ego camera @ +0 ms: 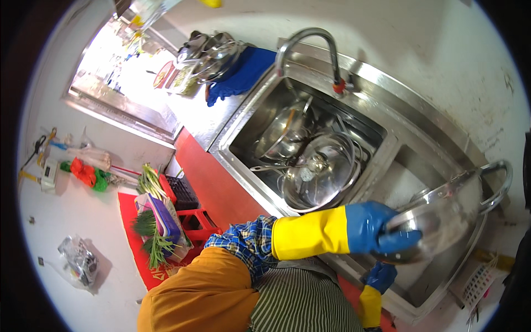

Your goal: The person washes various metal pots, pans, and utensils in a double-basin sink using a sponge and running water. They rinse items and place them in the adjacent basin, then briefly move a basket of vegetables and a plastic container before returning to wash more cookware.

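Both my hands wear blue gloves with yellow cuffs. My left hand [379, 230] grips the near edge of a shiny metal pot [446, 222], tilted over the right sink basin [398, 180]; its far loop handle points up and right. My right hand [379, 277] is lower, just below the pot at the basin's near edge; its fingers are partly hidden, and whether it touches the pot is unclear. In the left basin [249, 137] lie a large metal bowl [274, 135] and a round metal pan [323, 186] with a ladle [269, 168] across its rim.
A curved faucet [309, 31] rises behind the left basin. Left of the sink, metal pots [215, 58] stand beside a blue cloth [247, 70]. Green vegetables [153, 236], a black crate [182, 193] and a red stool [199, 224] are lower left. A white plastic basket [477, 286] hangs lower right.
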